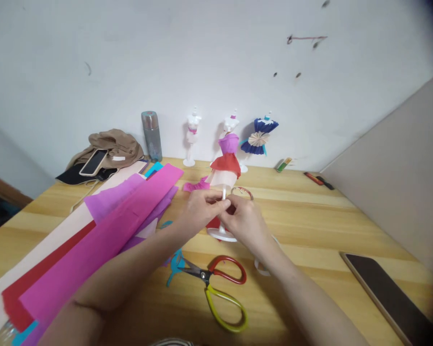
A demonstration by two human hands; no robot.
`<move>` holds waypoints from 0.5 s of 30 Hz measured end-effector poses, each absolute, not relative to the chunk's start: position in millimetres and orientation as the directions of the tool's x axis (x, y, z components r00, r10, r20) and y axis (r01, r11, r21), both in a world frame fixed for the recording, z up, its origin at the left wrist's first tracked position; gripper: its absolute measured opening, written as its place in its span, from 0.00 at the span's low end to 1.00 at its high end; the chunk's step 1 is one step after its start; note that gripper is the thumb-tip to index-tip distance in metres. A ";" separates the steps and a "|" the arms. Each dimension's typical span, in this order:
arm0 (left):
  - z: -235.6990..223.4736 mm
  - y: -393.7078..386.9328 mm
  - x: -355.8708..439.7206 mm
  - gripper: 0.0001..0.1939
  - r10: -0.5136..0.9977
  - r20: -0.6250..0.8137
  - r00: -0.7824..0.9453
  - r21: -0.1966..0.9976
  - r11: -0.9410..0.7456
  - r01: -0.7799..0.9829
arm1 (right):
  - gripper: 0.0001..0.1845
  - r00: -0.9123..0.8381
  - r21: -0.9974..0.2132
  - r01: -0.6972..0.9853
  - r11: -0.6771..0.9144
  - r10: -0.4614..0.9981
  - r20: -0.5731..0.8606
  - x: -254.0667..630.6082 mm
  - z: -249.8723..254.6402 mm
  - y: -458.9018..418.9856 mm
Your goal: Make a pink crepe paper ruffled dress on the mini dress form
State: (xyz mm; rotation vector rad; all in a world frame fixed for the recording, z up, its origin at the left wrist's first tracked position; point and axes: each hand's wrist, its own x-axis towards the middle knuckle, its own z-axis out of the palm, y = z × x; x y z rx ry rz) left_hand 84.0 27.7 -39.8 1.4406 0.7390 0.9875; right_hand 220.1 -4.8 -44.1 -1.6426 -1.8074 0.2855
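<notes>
A small white dress-form doll in a purple top [228,143], a red paper layer [226,166] and a pale pink skirt [222,179] stands upright on a round white base [222,235]. Just below the skirt, at the stand's thin pole [224,193], my left hand [204,210] and my right hand [244,219] meet from either side. Both have fingers closed in a pinch with the thumbs close together. Whatever lies between the fingertips is hidden. In front of them lie open scissors [204,275] with one red and one yellow handle.
Crepe paper sheets [111,240] cover the left side. Behind stand a bare dress form [192,129], one dressed in navy paper [261,137] and a grey bottle [152,137]. A large phone [386,293] lies at right, blue scraps [176,263] by the scissors, magenta paper [197,185] further back.
</notes>
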 end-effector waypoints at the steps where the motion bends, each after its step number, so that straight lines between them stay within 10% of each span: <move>1: -42.8 28.2 86.4 0.06 0.885 0.105 0.453 0.983 -0.024 -0.181 | 0.10 0.016 -0.550 0.815 0.183 0.941 0.337 218.5 -43.4 -5.9; 10: -44.0 39.6 81.9 0.14 0.876 0.029 0.481 0.873 0.213 -0.440 | 0.21 0.027 -0.773 0.571 0.277 0.934 0.355 239.0 -26.0 -9.0; 15: -39.4 34.4 82.6 0.15 0.849 0.014 0.528 0.878 0.242 -0.413 | 0.19 0.048 -0.974 0.120 0.191 0.979 0.198 241.9 -32.5 1.8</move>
